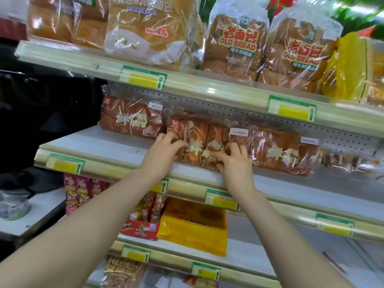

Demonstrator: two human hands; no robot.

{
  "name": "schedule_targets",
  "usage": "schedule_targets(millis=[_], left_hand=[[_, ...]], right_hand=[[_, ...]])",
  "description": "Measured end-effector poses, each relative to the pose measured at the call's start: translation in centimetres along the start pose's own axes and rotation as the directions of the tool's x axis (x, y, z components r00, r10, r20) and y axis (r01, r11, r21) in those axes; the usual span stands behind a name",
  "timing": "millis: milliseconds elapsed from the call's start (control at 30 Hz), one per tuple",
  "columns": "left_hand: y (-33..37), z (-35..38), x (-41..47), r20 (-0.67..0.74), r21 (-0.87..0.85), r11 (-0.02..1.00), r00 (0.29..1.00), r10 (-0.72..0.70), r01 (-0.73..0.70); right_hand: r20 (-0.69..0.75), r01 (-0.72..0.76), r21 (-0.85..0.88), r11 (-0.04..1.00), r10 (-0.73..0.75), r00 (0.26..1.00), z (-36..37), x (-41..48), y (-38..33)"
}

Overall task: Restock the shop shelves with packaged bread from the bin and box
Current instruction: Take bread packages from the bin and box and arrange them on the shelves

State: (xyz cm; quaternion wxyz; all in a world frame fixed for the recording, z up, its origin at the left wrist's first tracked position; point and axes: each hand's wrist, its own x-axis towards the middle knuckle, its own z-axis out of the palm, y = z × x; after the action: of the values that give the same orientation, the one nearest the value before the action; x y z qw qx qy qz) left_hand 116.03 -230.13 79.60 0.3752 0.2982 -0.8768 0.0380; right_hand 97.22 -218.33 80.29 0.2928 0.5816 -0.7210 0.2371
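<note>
"Grip state, from the head camera?"

"Left grip (164, 150) and right grip (234, 163) both curl their fingertips onto one bread packet (199, 140), pinching its wrapper."

"Where is it?"

"Lying on the middle shelf (99, 142), between a matching left packet (128, 119) and right packet (282, 152)."

"How far along?"

"Top shelf (207, 88) looks full. I judge this row partly filled, since bare board shows at left. Bin and box are out of sight, so what remains I can't say."

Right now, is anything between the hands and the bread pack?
No. The left hand and right hand both hold the middle bread pack on the shelf; nothing visible lies between.
</note>
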Motion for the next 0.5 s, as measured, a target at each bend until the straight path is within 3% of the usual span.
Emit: schedule_targets(millis=[200, 500], left_hand=[[0.0, 1.0, 2.0, 0.087, 0.037, 0.999, 0.996, -0.027, 0.023], [0.5, 0.8, 2.2, 0.164, -0.007, 0.998, 0.985, -0.060, 0.062]], right_hand=[[0.195, -0.052, -0.008, 0.999, 0.052, 0.979, 0.8, 1.6, 0.8], [0.244, -0.056, 0.048, 0.997, 0.042, 0.969, 0.8, 1.5, 1.3]])
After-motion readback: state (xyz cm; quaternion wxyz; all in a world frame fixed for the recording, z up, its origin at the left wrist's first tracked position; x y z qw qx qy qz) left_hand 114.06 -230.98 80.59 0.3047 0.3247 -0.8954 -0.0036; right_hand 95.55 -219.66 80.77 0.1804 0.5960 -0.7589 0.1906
